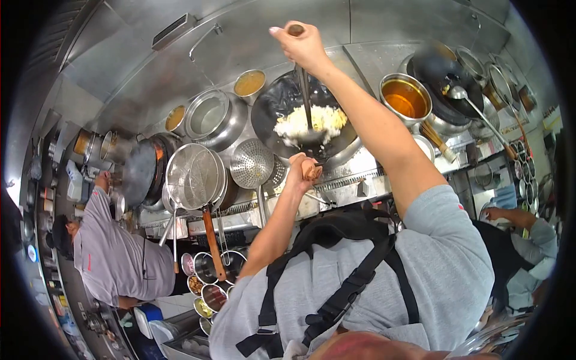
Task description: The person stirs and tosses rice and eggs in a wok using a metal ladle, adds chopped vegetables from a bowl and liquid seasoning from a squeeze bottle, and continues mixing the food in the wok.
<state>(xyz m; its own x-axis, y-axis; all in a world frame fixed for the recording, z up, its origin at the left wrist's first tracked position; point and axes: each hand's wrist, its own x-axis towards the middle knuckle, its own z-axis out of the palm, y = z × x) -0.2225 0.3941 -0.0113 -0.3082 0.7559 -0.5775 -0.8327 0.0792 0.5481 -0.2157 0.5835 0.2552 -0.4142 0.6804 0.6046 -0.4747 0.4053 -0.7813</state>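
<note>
My right hand (302, 47) is closed around the upper end of a long ladle (305, 90), held steeply upright. Its bowl end dips into a pile of white and yellow fried rice (327, 120) in a black wok (270, 102). At the wok's near rim my left hand (298, 171) is closed on the handle, with a brown folded cloth (311, 170) in its grip. The handle is mostly hidden by the fingers and cloth. Just left of that hand rests a perforated skimmer (251, 164).
A pot of amber oil (406, 98) stands to the right, near a second wok (441, 72) with a ladle (458, 92). Left are a lidded-looking steel pot (207, 117) and mesh strainers (193, 174). A co-worker (120, 240) works at left, another person (528, 240) at right.
</note>
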